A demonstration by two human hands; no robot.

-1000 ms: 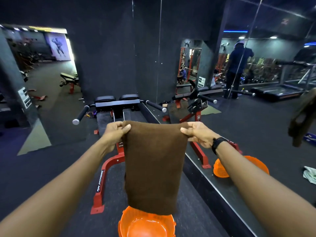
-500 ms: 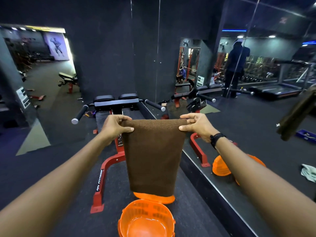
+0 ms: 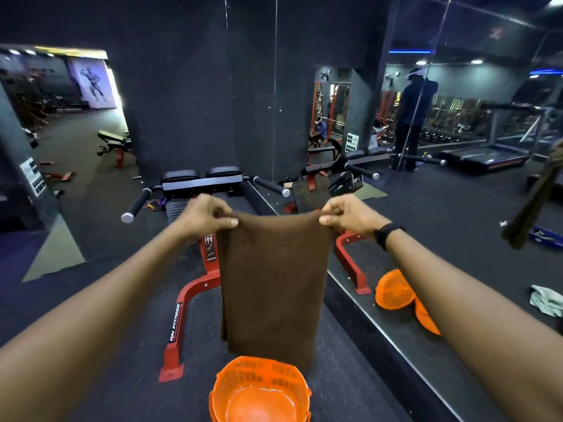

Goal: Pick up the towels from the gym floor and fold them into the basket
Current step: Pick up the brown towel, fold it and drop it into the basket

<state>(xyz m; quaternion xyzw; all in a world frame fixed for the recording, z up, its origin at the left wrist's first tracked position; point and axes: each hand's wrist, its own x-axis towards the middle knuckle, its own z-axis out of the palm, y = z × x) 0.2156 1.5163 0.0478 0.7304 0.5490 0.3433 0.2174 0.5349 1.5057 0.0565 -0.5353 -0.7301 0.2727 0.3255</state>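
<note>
A brown towel (image 3: 272, 284) hangs folded lengthwise in front of me. My left hand (image 3: 205, 216) pinches its top left corner and my right hand (image 3: 350, 216) pinches its top right corner. Below the towel's lower edge stands an orange plastic basket (image 3: 243, 388) on the dark gym floor; it looks empty. The towel's hem hangs just behind the basket's far rim.
A red and black exercise machine (image 3: 195, 287) stands right behind the towel. A mirror wall (image 3: 457, 208) runs along the right, reflecting the basket, a pale towel (image 3: 547, 300) on the floor and a standing person (image 3: 411, 117). A weight bench (image 3: 114, 143) sits far left.
Both hands have lifted the towel, so its lower edge rose from inside the basket to above its rim. The view has tilted slightly down toward the basket.
</note>
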